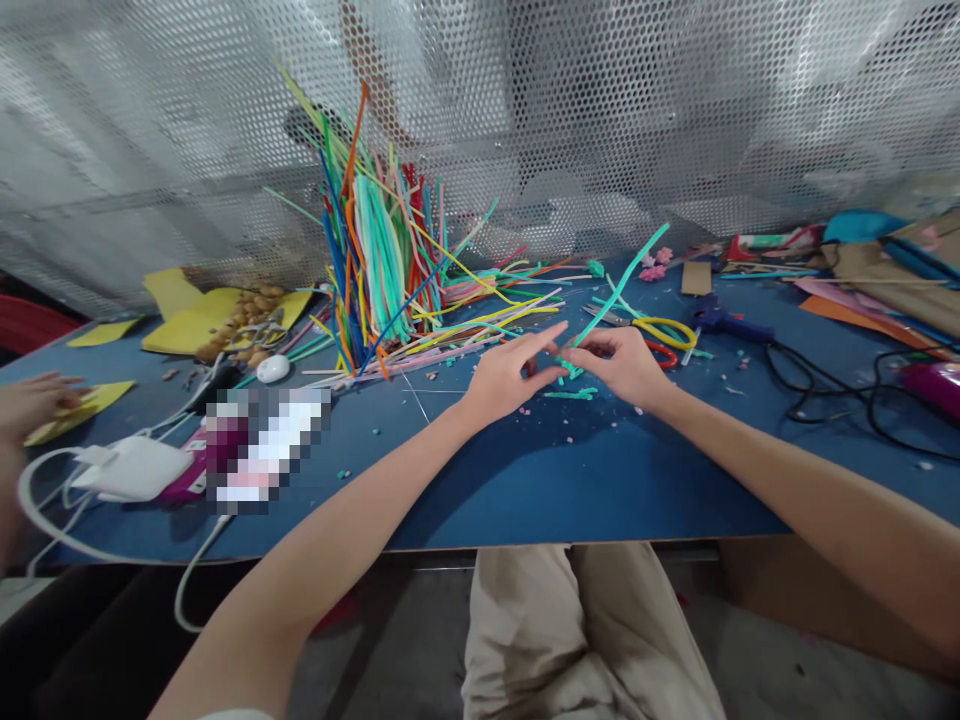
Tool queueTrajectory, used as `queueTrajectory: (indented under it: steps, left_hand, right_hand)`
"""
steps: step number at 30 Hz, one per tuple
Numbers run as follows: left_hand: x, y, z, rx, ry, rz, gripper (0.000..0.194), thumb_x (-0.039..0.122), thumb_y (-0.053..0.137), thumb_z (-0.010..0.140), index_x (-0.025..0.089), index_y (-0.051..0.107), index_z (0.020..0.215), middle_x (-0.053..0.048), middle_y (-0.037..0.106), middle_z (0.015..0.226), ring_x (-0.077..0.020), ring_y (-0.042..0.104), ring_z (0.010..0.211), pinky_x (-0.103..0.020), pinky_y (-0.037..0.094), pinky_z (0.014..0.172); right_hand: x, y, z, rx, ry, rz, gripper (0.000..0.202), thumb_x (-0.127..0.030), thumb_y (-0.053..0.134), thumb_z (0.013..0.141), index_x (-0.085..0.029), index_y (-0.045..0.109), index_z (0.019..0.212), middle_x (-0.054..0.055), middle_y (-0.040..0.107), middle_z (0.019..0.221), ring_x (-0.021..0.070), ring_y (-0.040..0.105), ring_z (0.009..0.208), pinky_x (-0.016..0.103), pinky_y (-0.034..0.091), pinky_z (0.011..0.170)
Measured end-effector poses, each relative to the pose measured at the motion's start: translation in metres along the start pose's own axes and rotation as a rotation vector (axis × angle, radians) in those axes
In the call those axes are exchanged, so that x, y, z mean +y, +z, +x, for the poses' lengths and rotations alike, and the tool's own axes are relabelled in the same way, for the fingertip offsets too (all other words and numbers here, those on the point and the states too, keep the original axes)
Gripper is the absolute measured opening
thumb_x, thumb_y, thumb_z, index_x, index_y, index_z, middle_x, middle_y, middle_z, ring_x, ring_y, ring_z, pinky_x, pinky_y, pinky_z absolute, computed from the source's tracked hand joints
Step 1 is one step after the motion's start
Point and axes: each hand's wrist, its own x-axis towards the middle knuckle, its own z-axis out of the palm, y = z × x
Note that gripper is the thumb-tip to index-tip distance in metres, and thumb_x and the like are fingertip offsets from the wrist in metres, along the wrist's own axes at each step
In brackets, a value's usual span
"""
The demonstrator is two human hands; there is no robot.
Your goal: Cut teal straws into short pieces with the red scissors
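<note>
A mint-green pipe cleaner (622,283) slants up and to the right from between my hands, its long free end in the air. My right hand (622,365) pinches it low down between thumb and fingers. At its lower end, where the green is bent or bunched, my left hand (510,378) closes thumb and a finger on it, with another finger stretched out above. Short cut green pieces (571,394) lie on the blue table (480,490) just under my fingers. Part of the lower end is hidden by my fingertips.
Many coloured pipe cleaners (382,260) stand bundled at the back. Yellow-handled scissors (667,332) and a blue glue gun (731,322) with a black cord lie to the right. A phone (274,445) and white charger (142,468) sit left, near another person's hand (37,400).
</note>
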Motion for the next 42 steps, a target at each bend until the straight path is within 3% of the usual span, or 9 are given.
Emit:
queueTrajectory:
  steps: [5,13,17,20,26,31,42]
  left_hand:
    - [0.014,0.004,0.000,0.066,-0.249,-0.224,0.057,0.055,0.074,0.089,0.023,0.065,0.135,-0.002,0.080,0.094,-0.0113,0.058,0.060,-0.026,0.051,0.066]
    - [0.021,0.004,0.001,0.094,-0.343,-0.316,0.050,0.055,0.076,0.086,0.022,0.069,0.123,-0.001,0.078,0.081,-0.0112,0.058,0.057,-0.026,0.048,0.062]
    - [0.021,0.005,0.001,0.101,-0.408,-0.386,0.039,0.053,0.080,0.083,0.017,0.073,0.099,-0.003,0.077,0.080,-0.0126,0.065,0.064,-0.024,0.048,0.062]
    - [0.021,0.003,0.001,0.032,-0.458,-0.406,0.038,0.052,0.081,0.081,0.015,0.075,0.087,-0.005,0.077,0.079,-0.0145,0.068,0.067,-0.024,0.050,0.064]
    - [0.026,-0.005,0.004,-0.050,-0.510,-0.442,0.043,0.057,0.077,0.083,0.014,0.081,0.090,-0.008,0.079,0.083,-0.0174,0.069,0.068,-0.026,0.053,0.065]
    - [0.026,-0.010,0.007,-0.134,-0.585,-0.579,0.045,0.058,0.072,0.087,0.016,0.083,0.099,-0.009,0.081,0.095,-0.0116,0.058,0.059,-0.025,0.048,0.061]
    - [0.021,-0.006,0.007,-0.073,-0.606,-0.673,0.035,0.051,0.078,0.081,0.017,0.082,0.087,-0.007,0.079,0.087,-0.0142,0.063,0.072,-0.027,0.049,0.070]
  right_hand:
    - [-0.001,0.000,0.000,0.031,0.001,-0.014,0.031,-0.050,0.075,0.085,-0.020,0.084,0.087,0.006,0.076,0.082,0.0135,0.052,0.060,0.030,0.039,0.055]
    - [0.001,0.001,0.001,0.055,-0.001,-0.043,0.033,-0.050,0.075,0.085,-0.018,0.082,0.085,0.005,0.073,0.075,0.0132,0.051,0.059,0.030,0.038,0.055]
    - [0.001,0.001,0.000,0.030,0.014,-0.007,0.033,-0.049,0.074,0.085,-0.018,0.082,0.091,0.004,0.072,0.074,0.0140,0.053,0.060,0.029,0.040,0.055]
    - [0.001,0.002,0.000,-0.020,0.025,0.007,0.034,-0.050,0.073,0.085,-0.017,0.081,0.093,0.006,0.074,0.078,0.0172,0.061,0.067,0.030,0.044,0.058]
    - [-0.002,0.001,0.000,-0.019,-0.002,-0.001,0.031,-0.049,0.072,0.087,-0.018,0.079,0.090,0.005,0.074,0.078,0.0168,0.060,0.066,0.030,0.044,0.058]
    - [0.000,0.001,0.001,-0.009,-0.006,0.070,0.031,-0.049,0.073,0.086,-0.020,0.079,0.091,0.005,0.076,0.081,0.0177,0.063,0.069,0.032,0.047,0.062]
    - [-0.001,0.001,0.000,-0.087,-0.009,0.176,0.030,-0.048,0.075,0.086,-0.021,0.079,0.099,0.004,0.077,0.086,0.0195,0.069,0.077,0.034,0.054,0.071]
